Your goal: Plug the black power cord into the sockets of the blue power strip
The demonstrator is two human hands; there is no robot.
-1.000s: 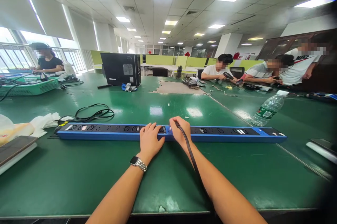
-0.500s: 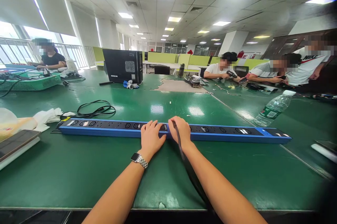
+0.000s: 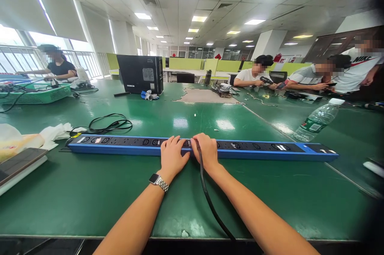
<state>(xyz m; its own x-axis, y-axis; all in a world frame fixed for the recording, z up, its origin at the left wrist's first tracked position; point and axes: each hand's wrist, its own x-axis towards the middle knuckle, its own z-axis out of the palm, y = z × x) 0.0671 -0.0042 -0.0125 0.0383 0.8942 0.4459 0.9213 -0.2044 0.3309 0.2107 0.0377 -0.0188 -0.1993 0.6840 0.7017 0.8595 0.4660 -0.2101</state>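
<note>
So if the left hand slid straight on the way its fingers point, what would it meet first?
Beyond the blue power strip it rests on, the left hand would probably cross green tabletop to the beige patch, though depth is hard to judge.

long blue-and-black power strip (image 3: 144, 147), face up, crosswise, black cable (image 3: 206, 192) curving toward viewer

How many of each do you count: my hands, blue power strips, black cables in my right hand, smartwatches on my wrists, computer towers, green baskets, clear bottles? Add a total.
Left hand and right hand: 2
Blue power strip: 1
Black cable: 1
Smartwatch: 1
Computer tower: 1
Green basket: 1
Clear plastic bottle: 1
Total: 8
</note>
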